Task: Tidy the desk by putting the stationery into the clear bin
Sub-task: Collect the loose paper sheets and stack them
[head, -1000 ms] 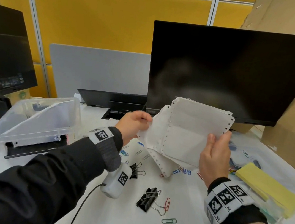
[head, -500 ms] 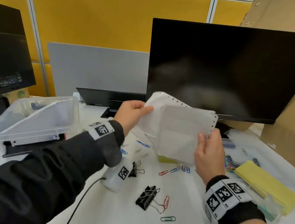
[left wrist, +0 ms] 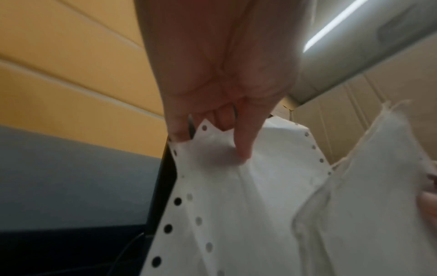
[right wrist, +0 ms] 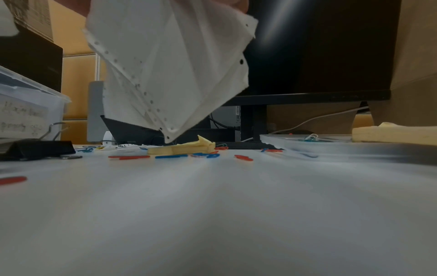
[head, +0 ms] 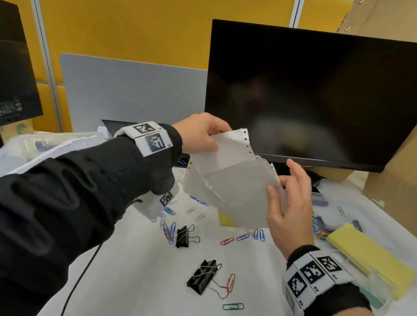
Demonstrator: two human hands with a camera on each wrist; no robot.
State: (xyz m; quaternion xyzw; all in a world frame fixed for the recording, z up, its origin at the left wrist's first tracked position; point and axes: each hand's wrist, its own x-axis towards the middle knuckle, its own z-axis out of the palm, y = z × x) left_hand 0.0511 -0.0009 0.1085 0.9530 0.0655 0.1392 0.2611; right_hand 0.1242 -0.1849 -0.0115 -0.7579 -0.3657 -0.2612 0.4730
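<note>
A small stack of white perforated paper sheets [head: 230,181] hangs tilted above the desk in front of the monitor. My left hand [head: 214,143] pinches its upper left corner; in the left wrist view the left hand [left wrist: 208,138] has thumb and fingers closed on that punched corner of the paper [left wrist: 260,205]. My right hand [head: 281,190] holds the sheets' right edge, thumb in front and fingers behind. The right wrist view shows the paper [right wrist: 170,65] dangling over the desk. The clear bin [head: 27,146] stands at the left with paper inside, also seen as the bin [right wrist: 30,104].
Black binder clips [head: 203,275] [head: 183,236] and several coloured paper clips [head: 233,306] lie scattered on the white desk. A yellow note pad [head: 371,256] sits right, a small yellow pad [right wrist: 182,148] under the sheets. Monitor [head: 328,93] behind, cardboard box [head: 416,170] right.
The sheets have swung from square-on to a diagonal tilt and shifted left. My left hand rose with the top corner, and my right hand's fingers have straightened at the right edge.
</note>
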